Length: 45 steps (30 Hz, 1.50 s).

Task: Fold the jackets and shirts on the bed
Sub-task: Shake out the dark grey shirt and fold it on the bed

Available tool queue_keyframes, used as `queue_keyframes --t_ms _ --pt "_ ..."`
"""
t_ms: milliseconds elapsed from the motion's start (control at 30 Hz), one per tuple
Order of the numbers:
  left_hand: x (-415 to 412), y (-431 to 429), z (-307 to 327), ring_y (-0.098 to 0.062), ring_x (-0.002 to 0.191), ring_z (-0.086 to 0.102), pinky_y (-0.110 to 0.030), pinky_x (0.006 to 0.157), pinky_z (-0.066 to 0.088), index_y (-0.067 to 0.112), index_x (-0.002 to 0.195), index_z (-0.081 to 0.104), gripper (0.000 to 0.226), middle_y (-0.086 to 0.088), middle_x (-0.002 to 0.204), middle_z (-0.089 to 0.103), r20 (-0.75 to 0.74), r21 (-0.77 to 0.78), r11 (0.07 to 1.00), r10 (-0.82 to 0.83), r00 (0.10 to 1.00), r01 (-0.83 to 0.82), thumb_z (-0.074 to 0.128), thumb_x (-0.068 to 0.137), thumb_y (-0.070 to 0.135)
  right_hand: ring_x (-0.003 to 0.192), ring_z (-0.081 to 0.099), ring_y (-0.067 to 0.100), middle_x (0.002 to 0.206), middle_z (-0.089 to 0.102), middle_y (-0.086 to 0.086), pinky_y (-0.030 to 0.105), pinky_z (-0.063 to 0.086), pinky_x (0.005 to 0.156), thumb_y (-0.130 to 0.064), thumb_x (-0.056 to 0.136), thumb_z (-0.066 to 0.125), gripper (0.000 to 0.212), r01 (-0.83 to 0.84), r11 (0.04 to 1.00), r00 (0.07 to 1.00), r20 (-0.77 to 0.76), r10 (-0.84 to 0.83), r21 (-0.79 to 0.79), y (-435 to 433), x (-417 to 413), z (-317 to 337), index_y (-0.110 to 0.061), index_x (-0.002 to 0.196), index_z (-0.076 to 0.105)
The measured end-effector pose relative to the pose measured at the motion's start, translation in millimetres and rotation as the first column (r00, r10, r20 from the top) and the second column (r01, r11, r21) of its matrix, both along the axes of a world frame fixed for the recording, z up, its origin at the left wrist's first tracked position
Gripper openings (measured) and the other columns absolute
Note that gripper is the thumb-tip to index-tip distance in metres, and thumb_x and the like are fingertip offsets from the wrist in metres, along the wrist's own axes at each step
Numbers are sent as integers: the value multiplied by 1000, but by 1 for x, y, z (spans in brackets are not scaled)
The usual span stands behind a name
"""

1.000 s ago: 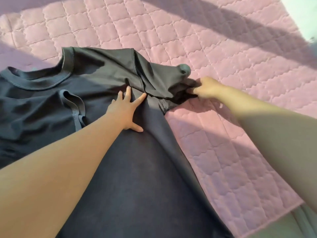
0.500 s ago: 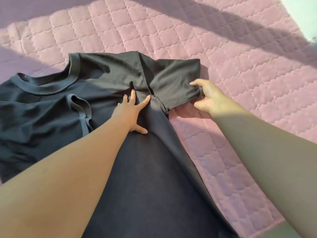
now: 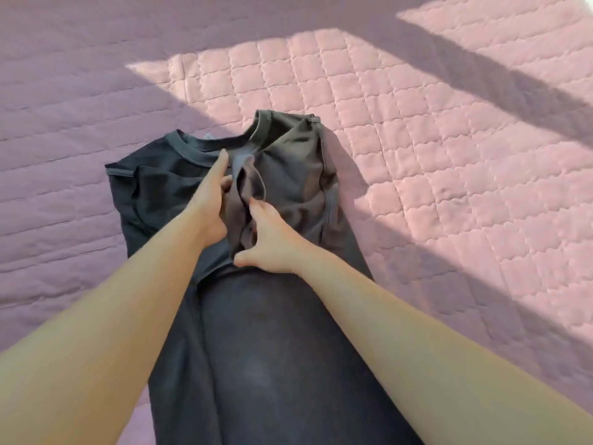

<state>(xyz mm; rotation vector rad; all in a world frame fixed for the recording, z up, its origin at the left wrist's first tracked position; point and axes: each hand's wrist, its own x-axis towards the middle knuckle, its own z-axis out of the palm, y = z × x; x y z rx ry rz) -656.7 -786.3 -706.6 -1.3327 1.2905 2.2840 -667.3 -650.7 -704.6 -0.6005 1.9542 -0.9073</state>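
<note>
A dark grey short-sleeved shirt (image 3: pixel 272 332) lies lengthwise on the pink quilted bed cover (image 3: pixel 433 155), collar (image 3: pixel 189 152) at the far end. Its right shoulder and sleeve (image 3: pixel 288 175) are folded over onto the middle of the chest. My left hand (image 3: pixel 210 203) rests flat on the chest just left of that fold, fingers straight and pointing at the collar. My right hand (image 3: pixel 269 244) lies on the folded-over sleeve, with its fingers curled into the bunched sleeve fabric and its thumb spread toward me. The left sleeve (image 3: pixel 120 172) lies out flat.
The quilt spreads out on every side of the shirt. Sunlit patches fall at the right and far middle, shadow over the left. No other garment shows in view.
My right hand has carried the right sleeve from the outer edge over to the shirt's middle, folding the shoulder inward. My left hand has slid up toward the collar. The view has shifted left.
</note>
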Motion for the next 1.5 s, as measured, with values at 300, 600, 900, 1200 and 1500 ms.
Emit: queue_keyframes --t_ms 300,600,900,1200,1500 --pt "48 -7 -44 -10 112 50 -30 98 43 19 134 31 93 8 124 49 108 -569 816 -48 993 101 86 64 43 103 53 15 120 54 6 12 33 85 -3 81 58 38 225 974 941 -264 -212 18 22 19 -41 -12 118 61" --pt "25 -47 -41 -13 83 56 -28 76 47 23 87 58 10 5 86 60 42 -776 631 33 999 12 54 95 17 80 54 13 113 45 -2 20 42 84 -12 82 64 39 234 972 931 -285 -228 -11 25 25 -50 -20 121 59" --pt "44 2 -40 -23 99 59 -33 82 44 6 103 60 52 -8 107 65 215 -725 670 -4 977 162 62 82 53 106 56 18 109 64 -5 30 42 98 -20 85 61 30 85 996 981 -175 -80 22 20 42 -60 -27 114 66" --pt "51 -7 -58 -27 111 55 -37 94 46 10 118 50 49 -7 115 60 240 -664 744 118 964 74 73 82 34 93 56 28 125 46 6 43 43 87 4 78 44 29 58 998 822 -569 -34 23 6 -64 -24 -9 102 52" --pt "47 -20 -48 -22 89 47 -34 80 42 9 105 42 20 -8 102 50 173 -579 806 -29 984 125 55 96 22 105 59 37 133 45 8 41 46 83 -1 87 44 24 -218 767 531 -586 612 603 -41 -130 -18 -17 95 61"
